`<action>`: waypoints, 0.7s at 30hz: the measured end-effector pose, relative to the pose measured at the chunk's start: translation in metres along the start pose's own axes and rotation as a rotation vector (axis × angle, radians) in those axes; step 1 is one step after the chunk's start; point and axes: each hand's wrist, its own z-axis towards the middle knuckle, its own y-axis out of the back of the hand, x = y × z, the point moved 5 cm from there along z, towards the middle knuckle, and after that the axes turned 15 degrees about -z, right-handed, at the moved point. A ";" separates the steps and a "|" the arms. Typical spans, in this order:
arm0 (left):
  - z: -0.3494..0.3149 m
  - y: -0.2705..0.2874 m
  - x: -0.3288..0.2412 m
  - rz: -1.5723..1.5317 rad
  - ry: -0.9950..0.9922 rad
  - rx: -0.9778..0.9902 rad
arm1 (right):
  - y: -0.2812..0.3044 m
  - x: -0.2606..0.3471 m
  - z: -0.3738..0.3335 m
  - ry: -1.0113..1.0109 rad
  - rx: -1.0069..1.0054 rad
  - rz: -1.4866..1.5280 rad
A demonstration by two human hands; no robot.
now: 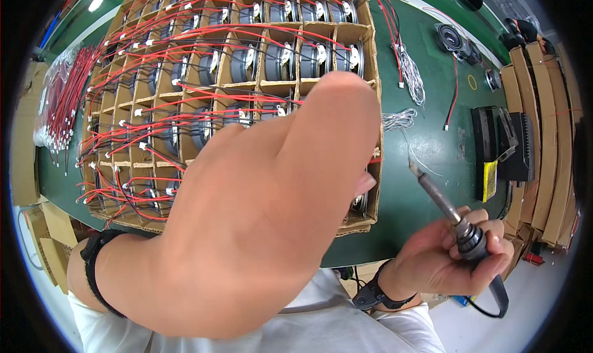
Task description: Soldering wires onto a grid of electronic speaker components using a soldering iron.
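Observation:
My left hand [259,192] is close to the view, above the near right part of a divided cardboard tray [372,115]. Its fingers are bent and closed, with one fingertip showing at the lower right. Whatever they hold, if anything, is hidden; a short bit of red wire shows beside them. In the tray's cells stand round speakers [281,63] with red and black leads [247,29] ending in white plugs. My right hand [457,254] is closed around the dark handle of a soldering iron [441,195]. The iron's tip points up and left, near thin solder wire [401,119].
On the green table [426,137], another bundle of silvery wire [411,75] lies right of the tray. Loose speakers [451,39] and a black soldering stand with a yellow sponge [489,181] sit farther right. Stacked cardboard [546,143] borders the right; bagged red leads [68,100] lie left.

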 end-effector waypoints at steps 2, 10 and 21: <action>0.004 0.001 0.006 0.109 -0.125 0.101 | -0.003 0.005 0.000 0.059 -0.015 0.085; -0.005 0.006 0.019 0.245 -0.242 0.209 | -0.016 0.015 -0.010 0.026 0.059 -0.047; -0.003 -0.001 0.024 0.282 -0.346 0.110 | -0.022 0.017 -0.014 0.048 0.090 -0.043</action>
